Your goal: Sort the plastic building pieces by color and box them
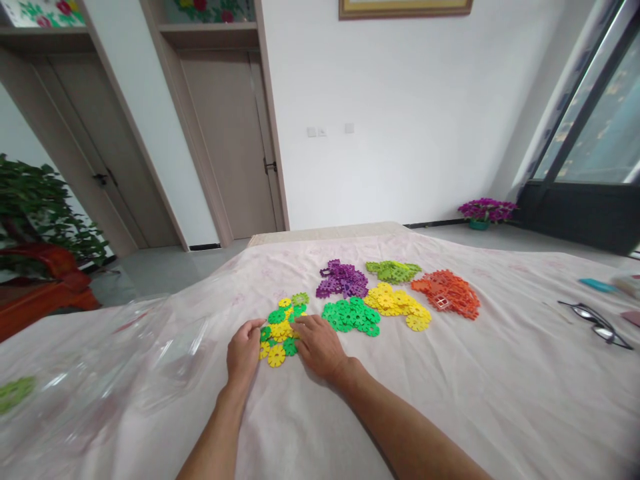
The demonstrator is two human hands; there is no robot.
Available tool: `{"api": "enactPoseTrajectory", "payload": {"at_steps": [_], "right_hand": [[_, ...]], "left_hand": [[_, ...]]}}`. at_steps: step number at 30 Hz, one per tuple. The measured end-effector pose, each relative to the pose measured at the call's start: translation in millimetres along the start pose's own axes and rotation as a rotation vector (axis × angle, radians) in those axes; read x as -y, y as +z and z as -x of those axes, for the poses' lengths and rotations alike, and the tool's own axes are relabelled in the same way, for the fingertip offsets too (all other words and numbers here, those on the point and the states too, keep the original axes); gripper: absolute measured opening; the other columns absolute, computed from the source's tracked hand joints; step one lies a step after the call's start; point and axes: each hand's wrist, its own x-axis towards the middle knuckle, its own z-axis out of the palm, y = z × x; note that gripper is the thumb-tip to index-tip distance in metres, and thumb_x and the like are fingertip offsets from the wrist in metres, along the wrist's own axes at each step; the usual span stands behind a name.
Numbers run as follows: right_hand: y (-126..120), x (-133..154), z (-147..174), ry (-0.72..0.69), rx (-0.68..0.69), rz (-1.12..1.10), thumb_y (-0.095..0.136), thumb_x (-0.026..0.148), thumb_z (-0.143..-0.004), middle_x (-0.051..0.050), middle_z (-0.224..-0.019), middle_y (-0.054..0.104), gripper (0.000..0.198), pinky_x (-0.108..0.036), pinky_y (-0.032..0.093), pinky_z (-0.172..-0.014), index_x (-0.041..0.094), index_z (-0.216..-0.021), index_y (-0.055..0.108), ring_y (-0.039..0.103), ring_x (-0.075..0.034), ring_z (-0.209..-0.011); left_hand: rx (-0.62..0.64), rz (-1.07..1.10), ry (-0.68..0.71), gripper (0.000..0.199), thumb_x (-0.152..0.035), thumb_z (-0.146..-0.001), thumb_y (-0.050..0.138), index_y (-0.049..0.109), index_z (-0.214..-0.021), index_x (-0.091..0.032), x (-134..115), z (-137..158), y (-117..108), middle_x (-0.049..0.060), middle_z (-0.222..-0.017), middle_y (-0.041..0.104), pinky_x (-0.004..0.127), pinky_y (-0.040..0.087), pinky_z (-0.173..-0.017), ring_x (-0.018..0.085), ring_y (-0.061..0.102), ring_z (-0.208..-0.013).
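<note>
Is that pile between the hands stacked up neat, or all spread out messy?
Spread out messy: the yellow and green pieces overlap loosely between the left hand and right hand, with some lying out at the edges.

The discs [280, 330] look like smooth plastic, the cloth [425, 400] matt and creased, the packaging [175, 360] at eight o'clock glossy, clear plastic.

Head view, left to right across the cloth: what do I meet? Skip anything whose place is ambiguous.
Clear plastic packaging → left hand → mixed yellow-and-green pile → green pile → yellow pile → orange pile → glasses
</note>
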Motion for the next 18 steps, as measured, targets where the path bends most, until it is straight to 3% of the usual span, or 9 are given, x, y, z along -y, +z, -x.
{"api": "enactPoseTrajectory", "payload": {"at_steps": [3,11,18], "right_hand": [[1.0,-1.1,-1.4,-0.005,0.043,-0.008,0.049,0.02,-0.097,-0.003,-0.128,0.064,0.028,-0.033,0.038,-0.096,0.025,-0.121,0.062,0.053,-0.02,-0.114],[2.6,-3.3,-4.2,0.041,0.071,0.057,0.05,0.025,-0.099,-0.004,-0.097,0.07,0.018,-0.028,0.041,-0.084,0.023,-0.095,0.068,0.059,-0.019,-0.095],[6.0,-13.7,-5.3,0.232,-0.032,-0.078,0.051,0.023,-0.098,-0.004,-0.1,0.073,0.021,-0.026,0.045,-0.081,0.024,-0.103,0.071,0.065,-0.019,-0.094]], "left_hand": [[0.003,-0.001,-0.008,0.031,-0.029,-0.084,0.048,0.074,-0.101,-0.026,-2.6,1.1,-0.8,0.002,-0.106,0.076,0.03,0.05,-0.087,0.02,0.068,-0.097],[-0.005,0.015,-0.014,0.032,-0.028,-0.082,0.048,0.074,-0.101,-0.024,-3.4,0.6,-2.7,0.003,-0.106,0.076,0.03,0.05,-0.086,0.021,0.069,-0.097],[-0.007,0.042,0.003,0.032,-0.03,-0.083,0.048,0.073,-0.102,-0.024,-1.5,-0.7,-4.3,0.003,-0.11,0.075,0.031,0.049,-0.091,0.022,0.067,-0.104]]}}
